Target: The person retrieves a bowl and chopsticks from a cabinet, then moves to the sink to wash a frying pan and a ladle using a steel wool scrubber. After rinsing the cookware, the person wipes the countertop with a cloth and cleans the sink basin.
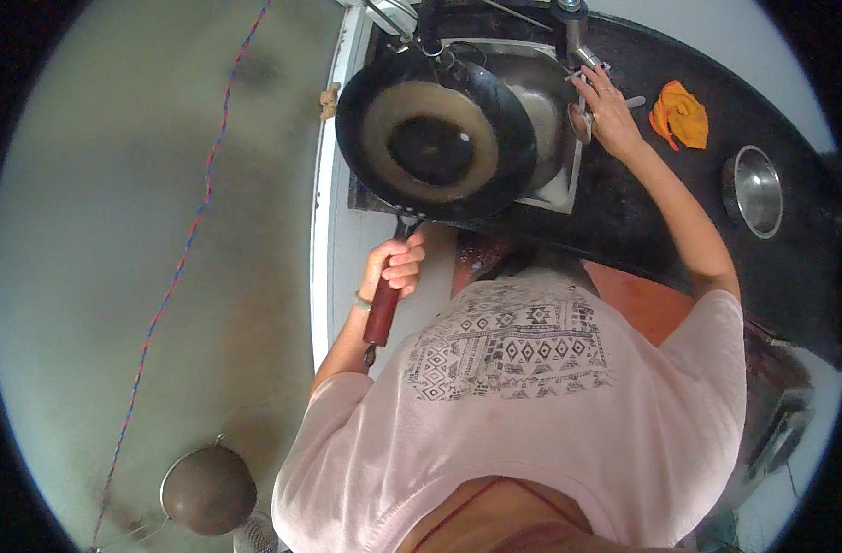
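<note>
A large dark wok is tilted over the left part of the metal sink. Brownish liquid appears to lie in its bowl. My left hand is closed around the wok's reddish wooden handle, which points back toward my body. At the sink's right rim, my right hand reaches forward with its fingertips at the metal faucet; whether they grip it is unclear. A metal spoon lies beneath that hand, partly hidden by it.
On the black countertop to the right are an orange cloth and a steel bowl. A white-edged ledge runs along the left. Beyond it, a red-and-blue cord crosses the wall, and a round strainer hangs low.
</note>
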A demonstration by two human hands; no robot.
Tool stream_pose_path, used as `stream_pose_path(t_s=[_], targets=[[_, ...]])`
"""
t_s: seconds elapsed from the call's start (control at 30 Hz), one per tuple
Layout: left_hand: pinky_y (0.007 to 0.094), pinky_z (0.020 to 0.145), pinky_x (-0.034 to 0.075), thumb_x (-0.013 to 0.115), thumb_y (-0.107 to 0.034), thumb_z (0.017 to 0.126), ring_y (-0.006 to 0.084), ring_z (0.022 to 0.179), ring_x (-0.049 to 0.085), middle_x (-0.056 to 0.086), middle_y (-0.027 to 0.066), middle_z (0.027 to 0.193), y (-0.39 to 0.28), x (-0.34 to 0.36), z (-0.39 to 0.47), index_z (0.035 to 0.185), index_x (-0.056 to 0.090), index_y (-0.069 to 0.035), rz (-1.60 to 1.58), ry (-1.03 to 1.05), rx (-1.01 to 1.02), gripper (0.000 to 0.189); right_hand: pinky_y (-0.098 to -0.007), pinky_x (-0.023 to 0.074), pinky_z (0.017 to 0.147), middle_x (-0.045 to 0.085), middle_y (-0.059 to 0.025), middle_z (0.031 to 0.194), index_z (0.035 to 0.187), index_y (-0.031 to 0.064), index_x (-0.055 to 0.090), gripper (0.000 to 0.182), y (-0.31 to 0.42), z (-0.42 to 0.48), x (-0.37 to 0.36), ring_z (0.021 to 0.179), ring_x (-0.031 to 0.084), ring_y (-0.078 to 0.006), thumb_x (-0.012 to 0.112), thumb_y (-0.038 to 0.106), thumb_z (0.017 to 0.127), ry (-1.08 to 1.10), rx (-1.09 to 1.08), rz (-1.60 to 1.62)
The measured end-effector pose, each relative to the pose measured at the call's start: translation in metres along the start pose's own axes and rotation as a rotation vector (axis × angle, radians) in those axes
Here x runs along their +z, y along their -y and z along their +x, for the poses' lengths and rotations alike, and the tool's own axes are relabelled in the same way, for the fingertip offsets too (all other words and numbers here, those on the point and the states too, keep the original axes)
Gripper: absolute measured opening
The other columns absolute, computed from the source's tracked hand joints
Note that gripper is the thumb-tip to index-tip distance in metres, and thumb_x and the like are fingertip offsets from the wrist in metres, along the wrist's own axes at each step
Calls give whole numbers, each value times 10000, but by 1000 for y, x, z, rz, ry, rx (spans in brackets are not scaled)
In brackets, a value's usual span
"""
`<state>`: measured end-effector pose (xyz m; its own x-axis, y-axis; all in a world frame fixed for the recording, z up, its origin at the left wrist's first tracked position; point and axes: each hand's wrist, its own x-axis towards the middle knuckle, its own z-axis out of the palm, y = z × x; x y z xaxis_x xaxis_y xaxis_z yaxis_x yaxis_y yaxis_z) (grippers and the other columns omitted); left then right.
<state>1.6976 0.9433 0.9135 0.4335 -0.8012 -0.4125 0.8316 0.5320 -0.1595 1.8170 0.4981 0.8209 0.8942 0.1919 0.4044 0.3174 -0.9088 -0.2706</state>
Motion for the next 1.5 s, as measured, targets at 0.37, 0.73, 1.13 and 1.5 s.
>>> stream_pose_path(t_s=[0.37, 0.73, 1.13, 1.5], targets=[[220, 387, 356, 419, -44, 870, 68, 383, 378, 410, 5, 592, -18, -56, 10, 872, 364, -89, -236, 208, -215, 72, -430, 427, 945, 543, -222, 1168, 1113, -18, 564, 285, 47, -38, -15, 1117, 514, -386, 559, 131, 870, -11, 168, 47], [259, 270, 287, 494, 0, 810, 115, 325, 414, 401, 46, 509, -36, -128, -32, 844, 329, -100, -56, 199, -393, 196, -378, 377, 996, 580, -180, 1162, 1167, -8, 525, 363, 169, -231, -24, 1135, 534, -316, 429, 10, 817, -75, 535, 621], [243, 305, 256, 481, -75, 752, 107, 333, 290, 374, 0, 529, 57, -48, -75, 854, 447, -100, 976, -330, -185, 111, -421, 475, 833, 607, -257, 1029, 1037, -28, 604, 335, 228, -483, -52, 946, 588, -385, 458, 89, 759, 12, 1142, 412], [307, 395, 441, 468, -36, 776, 182, 419, 479, 467, 80, 586, 369, -70, -17, 891, 411, -45, 1733, -73, -249, 129, -402, 468, 631, 603, -201, 746, 878, -36, 595, 172, 366, -871, -132, 691, 610, -333, 456, 53, 830, -334, 1767, 313]])
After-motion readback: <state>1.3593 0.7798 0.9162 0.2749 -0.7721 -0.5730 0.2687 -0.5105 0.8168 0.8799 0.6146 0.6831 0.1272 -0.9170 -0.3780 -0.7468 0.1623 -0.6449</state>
